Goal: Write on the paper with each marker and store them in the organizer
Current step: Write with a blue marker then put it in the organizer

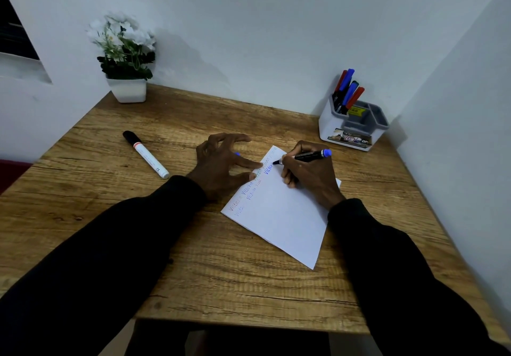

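A white sheet of paper (pixel 284 217) lies tilted on the wooden table (pixel 193 272), with red and blue words along its upper left edge. My right hand (pixel 307 173) grips a black marker with a blue end (pixel 309 156); its tip touches the paper near the top corner. My left hand (pixel 221 162) presses two fingertips on the paper's left edge, and a small blue cap (pixel 237 154) shows between its fingers. A white marker with a black cap (pixel 145 153) lies on the table to the left. The white and grey organizer (pixel 354 126) at the back right holds several red and blue markers (pixel 347 90).
A white pot of white flowers (pixel 125 59) stands at the back left corner. Walls close off the table at the back and right. A dark red seat edge (pixel 11 173) shows beyond the left edge.
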